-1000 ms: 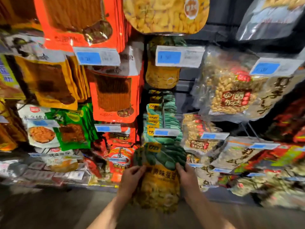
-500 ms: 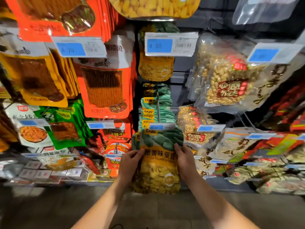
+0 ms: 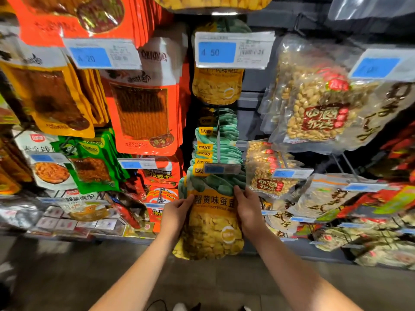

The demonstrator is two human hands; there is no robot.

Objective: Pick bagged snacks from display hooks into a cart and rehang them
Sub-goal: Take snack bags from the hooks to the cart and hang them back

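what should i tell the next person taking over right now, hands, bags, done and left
Left hand grips the left edge of the yellow snack bag; right hand grips its right edge.
The bag's top is up at the hook with the same bags, just under the price tag.
Whether the bag is on the hook can't be told.
No cart in view.
Left: seat the bag, let go.

One head-worn view looks forward and down, close to the snack display [image 3: 143,113].
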